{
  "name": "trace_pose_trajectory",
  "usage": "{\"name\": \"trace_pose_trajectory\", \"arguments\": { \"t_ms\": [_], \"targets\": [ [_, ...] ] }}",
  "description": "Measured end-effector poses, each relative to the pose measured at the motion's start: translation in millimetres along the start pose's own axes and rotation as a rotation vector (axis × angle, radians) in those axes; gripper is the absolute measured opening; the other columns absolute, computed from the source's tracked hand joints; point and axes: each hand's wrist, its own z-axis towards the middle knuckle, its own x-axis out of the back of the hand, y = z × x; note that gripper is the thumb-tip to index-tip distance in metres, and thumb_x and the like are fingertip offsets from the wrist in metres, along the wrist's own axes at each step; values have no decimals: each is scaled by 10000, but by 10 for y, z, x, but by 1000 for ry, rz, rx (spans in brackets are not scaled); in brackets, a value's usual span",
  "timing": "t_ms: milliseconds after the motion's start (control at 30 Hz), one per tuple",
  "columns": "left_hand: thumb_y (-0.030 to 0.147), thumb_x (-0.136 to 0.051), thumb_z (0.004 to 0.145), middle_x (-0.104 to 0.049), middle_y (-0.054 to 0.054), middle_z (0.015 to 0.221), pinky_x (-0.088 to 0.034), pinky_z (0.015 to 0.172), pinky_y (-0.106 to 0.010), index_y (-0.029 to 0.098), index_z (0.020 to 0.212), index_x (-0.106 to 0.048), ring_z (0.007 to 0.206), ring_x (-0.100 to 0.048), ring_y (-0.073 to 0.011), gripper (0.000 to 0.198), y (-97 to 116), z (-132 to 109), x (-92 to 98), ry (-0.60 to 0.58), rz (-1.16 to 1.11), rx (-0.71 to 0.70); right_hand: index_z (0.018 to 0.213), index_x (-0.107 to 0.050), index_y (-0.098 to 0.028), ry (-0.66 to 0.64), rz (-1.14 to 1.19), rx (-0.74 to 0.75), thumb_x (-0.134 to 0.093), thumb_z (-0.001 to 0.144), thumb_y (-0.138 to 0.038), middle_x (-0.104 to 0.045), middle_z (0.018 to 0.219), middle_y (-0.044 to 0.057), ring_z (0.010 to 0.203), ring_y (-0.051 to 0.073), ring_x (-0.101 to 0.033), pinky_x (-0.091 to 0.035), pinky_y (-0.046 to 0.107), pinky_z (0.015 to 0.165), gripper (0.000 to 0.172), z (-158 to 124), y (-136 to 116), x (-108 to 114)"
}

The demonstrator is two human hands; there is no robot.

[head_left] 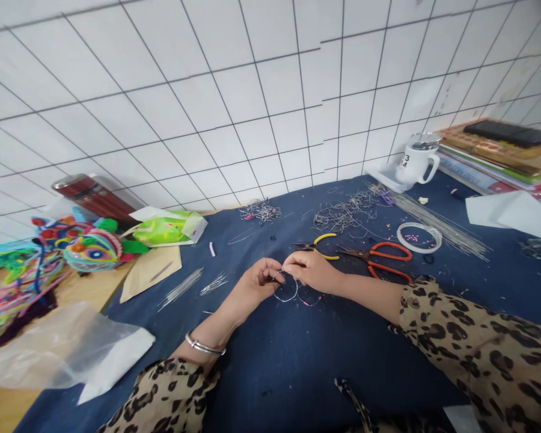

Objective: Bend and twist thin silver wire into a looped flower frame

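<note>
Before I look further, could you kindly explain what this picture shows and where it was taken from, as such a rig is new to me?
There is no machine: a camera worn on a person's head looks forward and down at their bare hands. The left hand holds a thin silvery ring, and the right hand pinches at its top. On the dark blue cloth lie yellow-handled pliers, orange-handled scissors, tangled wire and a round dish holding tiny pink pieces.

Open cloth [270, 373] nearside, scissors [366, 255] beyond
</note>
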Motion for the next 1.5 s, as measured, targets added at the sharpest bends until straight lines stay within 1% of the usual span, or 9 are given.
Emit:
{"name": "trace_pose_trajectory", "arguments": {
  "t_ms": [133, 300, 467, 633, 733, 933, 1167, 1367, 1500],
  "targets": [
    [97, -577, 704, -604, -8, 805, -427, 694, -255, 169, 969, -506, 730, -554, -115, 284, -4, -4, -20, 22, 83, -27, 804, -591, -170, -5, 5, 16, -461, 819, -276, -496, 563, -48, 467, 60, -454, -357, 185, 478, 168, -1, 5, -2],
    [133, -610, 704, -603, -19, 817, -433, 725, -268, 158, 948, -533, 764, -566, -125, 257, -13, 0, -18, 38, 8, -38, 868, -583, -166, -11, 69, 14, -445, 820, -252, -507, 590, -43, 488, 64, -471, -387, 189, 497, 170, 16, 22, 27],
    [152, -656, 676, -572, 6, 757, -431, 664, -241, 161, 909, -557, 687, -538, -106, 253, -67, 10, -25, 96, 86, -59, 925, -566, -163, -11, 201, -38, -454, 808, -252, -549, 699, -16, 489, 49, -465, -377, 174, 456, 184, 53, 67, 34],
    [295, -590, 770, -617, -31, 803, -443, 707, -274, 162, 977, -596, 749, -563, -144, 246, -33, 1, -18, 127, 85, -91, 938, -554, -164, 17, 278, -92, -453, 811, -279, -536, 709, -12, 480, 47, -445, -355, 166, 415, 199, 67, 102, 31],
    [364, -510, 825, -637, -51, 770, -447, 692, -283, 140, 955, -622, 706, -571, -149, 282, -19, -5, -8, 144, 34, -82, 929, -557, -165, 4, 243, -69, -458, 809, -273, -532, 690, -20, 479, 47, -443, -359, 167, 429, 190, 66, 104, 31],
    [403, -512, 821, -639, -43, 694, -444, 615, -259, 132, 887, -630, 617, -567, -136, 303, -70, 8, -2, 171, -51, -34, 932, -568, -168, -40, 114, -5, -438, 828, -294, -532, 692, -22, 518, 58, -461, -386, 189, 499, 209, 32, 20, 26],
    [393, -503, 829, -625, -26, 660, -428, 571, -243, 140, 859, -613, 575, -543, -122, 278, -44, 4, 1, 184, -3, -67, 919, -575, -184, -16, -16, 14, -569, 721, -217, -549, 791, -7, 626, 74, -472, -392, 204, 576, 201, 0, 37, -29],
    [385, -488, 837, -600, -19, 649, -415, 543, -234, 134, 844, -596, 559, -517, -113, 273, -12, 13, 11, 135, 43, -66, 931, -532, -176, -101, 250, -88, -586, 694, -206, -534, 741, -23, 573, 68, -476, -399, 195, 503, 245, 38, 70, 10],
    [340, -507, 831, -582, -7, 673, -422, 567, -232, 145, 937, -566, 597, -524, -111, 230, -6, 27, 32, 84, 61, -93, 918, -518, -179, -123, 376, -152, -594, 682, -196, -485, 631, -65, 454, 44, -412, -346, 177, 416, 248, 55, 49, 57]
  ]
}}
